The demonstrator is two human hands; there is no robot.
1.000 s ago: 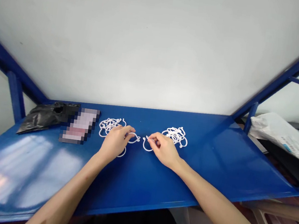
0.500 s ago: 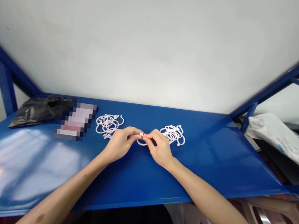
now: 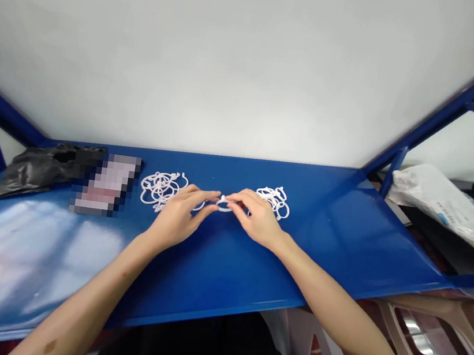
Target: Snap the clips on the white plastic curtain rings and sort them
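A white plastic ring [image 3: 224, 209], which looks like a shower curtain ring with a small knob on top, stands upright between my hands. My right hand [image 3: 254, 216] pinches it at its right side between thumb and fingers. My left hand [image 3: 179, 215] is at the ring's left, thumb and fingertips apart; whether they touch it is hard to tell. Behind my left hand lies a tangled pile of similar white rings [image 3: 158, 186]. A second pile of white rings [image 3: 280, 199] lies behind my right hand and is partly covered by it.
The blue tabletop [image 3: 205, 290] carries a black plastic bag [image 3: 32, 171] and a blurred-out rectangular item [image 3: 107, 184] at the left. Blue frame bars [image 3: 427, 124] rise at both sides. A white package [image 3: 447, 205] lies beyond the right edge, above a beige basin-like object [image 3: 429, 342].
My left fingers have spread and drawn back left from the ring's knob. My right hand still pinches the ring, which now shows more fully. The view has shifted slightly.
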